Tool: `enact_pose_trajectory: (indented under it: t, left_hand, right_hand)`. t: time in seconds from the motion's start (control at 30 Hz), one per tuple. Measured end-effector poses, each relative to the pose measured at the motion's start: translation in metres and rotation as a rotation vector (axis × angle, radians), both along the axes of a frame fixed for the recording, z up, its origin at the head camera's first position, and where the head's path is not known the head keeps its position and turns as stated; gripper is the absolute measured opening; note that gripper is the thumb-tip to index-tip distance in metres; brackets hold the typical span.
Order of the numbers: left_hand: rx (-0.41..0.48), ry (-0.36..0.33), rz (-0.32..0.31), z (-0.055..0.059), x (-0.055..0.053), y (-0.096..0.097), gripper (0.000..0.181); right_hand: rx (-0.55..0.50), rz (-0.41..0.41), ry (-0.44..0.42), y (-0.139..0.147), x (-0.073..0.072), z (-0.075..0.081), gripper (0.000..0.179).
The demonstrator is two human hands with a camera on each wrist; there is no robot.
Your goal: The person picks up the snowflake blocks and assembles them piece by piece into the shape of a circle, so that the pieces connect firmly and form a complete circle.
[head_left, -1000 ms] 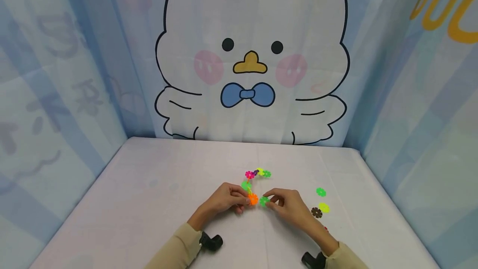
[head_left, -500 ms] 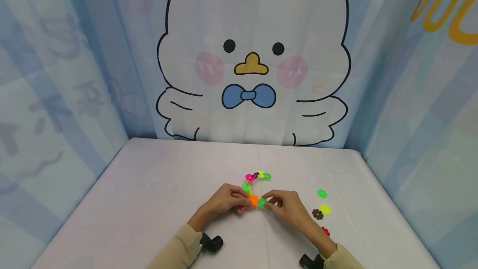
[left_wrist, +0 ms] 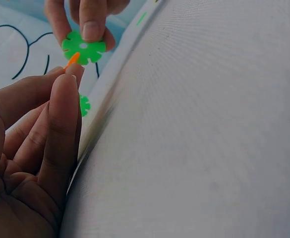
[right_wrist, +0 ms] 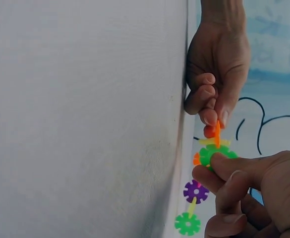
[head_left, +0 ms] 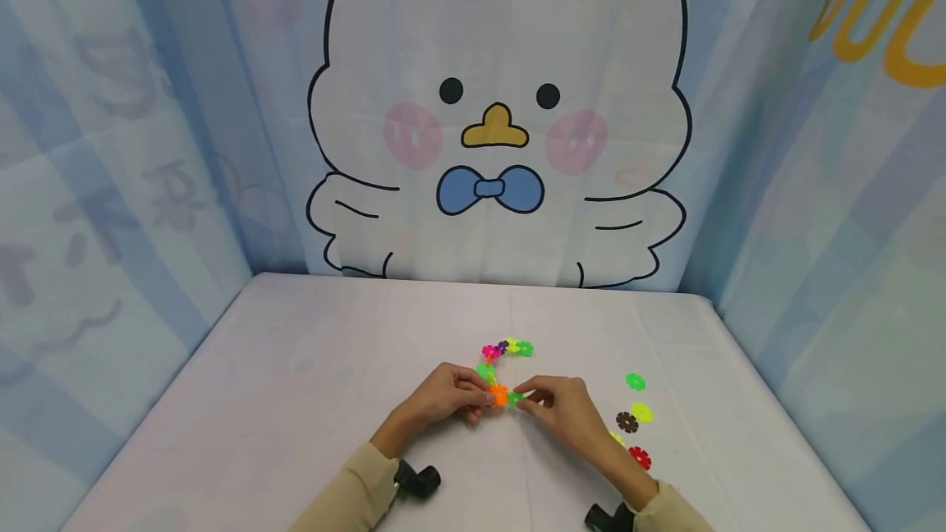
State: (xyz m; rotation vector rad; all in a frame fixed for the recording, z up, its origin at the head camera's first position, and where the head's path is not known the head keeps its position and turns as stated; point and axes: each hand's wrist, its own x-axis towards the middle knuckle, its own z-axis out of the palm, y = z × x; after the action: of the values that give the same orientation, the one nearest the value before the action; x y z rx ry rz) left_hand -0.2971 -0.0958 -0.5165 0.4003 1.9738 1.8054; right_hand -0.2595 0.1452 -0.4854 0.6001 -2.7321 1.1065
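Observation:
My left hand (head_left: 452,392) pinches an orange interlocking disc (head_left: 499,396) between thumb and fingers. Opposite it, my right hand (head_left: 565,409) pinches a green interlocking disc (left_wrist: 84,48) with thumb and index finger. In the left wrist view the orange disc's edge meets the notched rim of the green one; how deep it sits cannot be told. From the orange disc a curved chain runs away over the table, through another green disc (head_left: 484,371), a pink disc (head_left: 491,353), a purple disc (right_wrist: 196,192) and a yellow piece to a green end disc (right_wrist: 187,224).
Loose on the white table (head_left: 332,401) at the right lie a green disc (head_left: 636,382), a yellow disc (head_left: 642,413), a brown disc (head_left: 626,423) and a red disc (head_left: 640,457). Another yellow piece is partly hidden by the right forearm. Printed cloth walls (head_left: 495,245) surround the table.
My right hand has moved left with its green disc, closing the gap to the orange disc. The left hand has stayed nearly still. The red disc has come out from behind the right forearm.

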Motion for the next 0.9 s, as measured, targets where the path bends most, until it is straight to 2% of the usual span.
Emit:
enact_pose_trajectory:
  t: [0.57, 0.9]
  left_hand:
    - [-0.01, -0.001, 0.017, 0.002, 0.001, -0.002, 0.018]
    - [-0.022, 0.019, 0.018, 0.001, 0.0, -0.003, 0.014]
  right_hand:
    - [-0.045, -0.038, -0.041, -0.006, 0.0, -0.006, 0.011]
    - [-0.092, -0.068, -0.125, -0.012, 0.001, -0.005, 0.012]
